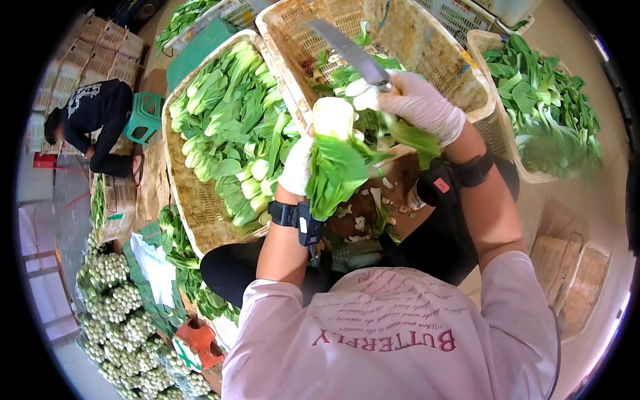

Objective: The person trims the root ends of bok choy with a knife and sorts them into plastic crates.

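While the left hand [298, 168] has its grip closed on a bok choy [339, 170] between both hands, the right hand [419, 103] wraps its grip round a knife [347, 49]; greens [227, 120] fill a basket [200, 207] at left; leaves [347, 77] lie in a crate [400, 27] beyond; farther off, a person [103, 120] bends.

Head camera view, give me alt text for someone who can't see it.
A gloved left hand holds a leafy vegetable while the gloved right hand holds a knife over a large crate. A second crate, full of greens, stands to the left; farther off, a person in dark clothes bends beside a green stool.
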Motion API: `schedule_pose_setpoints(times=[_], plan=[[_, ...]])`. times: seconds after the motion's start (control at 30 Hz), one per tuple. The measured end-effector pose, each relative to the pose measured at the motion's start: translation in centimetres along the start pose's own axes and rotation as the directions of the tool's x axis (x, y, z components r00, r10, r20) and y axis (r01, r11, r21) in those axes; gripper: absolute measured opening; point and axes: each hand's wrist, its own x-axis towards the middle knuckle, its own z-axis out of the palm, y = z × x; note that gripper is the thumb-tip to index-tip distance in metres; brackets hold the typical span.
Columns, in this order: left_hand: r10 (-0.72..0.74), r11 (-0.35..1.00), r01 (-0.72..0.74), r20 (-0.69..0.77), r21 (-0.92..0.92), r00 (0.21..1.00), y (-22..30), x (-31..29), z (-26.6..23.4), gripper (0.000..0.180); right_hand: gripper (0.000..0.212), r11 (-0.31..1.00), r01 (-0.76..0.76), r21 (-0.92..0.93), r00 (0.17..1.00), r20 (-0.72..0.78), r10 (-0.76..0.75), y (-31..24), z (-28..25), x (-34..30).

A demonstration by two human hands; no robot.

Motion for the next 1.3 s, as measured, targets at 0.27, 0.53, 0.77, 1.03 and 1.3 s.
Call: schedule_pose_setpoints(times=[0.27, 0.53, 0.77, 1.03, 1.3], plan=[[0.187, 0.980, -0.200, -0.300, -0.015, 0.936, 0.1, 0.1, 0.1, 0.036, 0.042, 0.872, -0.001, -0.489, 0.843, -0.469, -0.262, 3.2, -1.9, 2.5], [0.060, 0.974, -0.096, -0.175, -0.206, 0.983, 0.4, -0.7, 2.2, 0.046, 0.051, 0.846, 0.067, -0.529, 0.983, -0.113, -0.148, 3.5, 2.4, 2.6], [0.344, 0.863, -0.211, -0.227, 0.459, 0.911, -0.2, 0.0, -0.1, 0.049, 0.037, 0.999, -0.024, 0.037, 1.000, -0.007, 0.025, 3.0, 3.3, 3.3], [0.240, 0.953, -0.165, -0.303, 0.252, 0.922, -1.0, 0.4, -0.1, 0.059, 0.034, 0.968, -0.125, -0.216, 0.984, -0.152, 0.093, 3.0, 4.0, 3.3], [0.346, 0.847, -0.154, -0.308, 0.510, 0.886, -2.1, 1.2, -1.2, 0.046, 0.063, 0.864, 0.312, -0.396, 0.950, 0.155, -0.272, 2.0, 4.9, 3.2]])
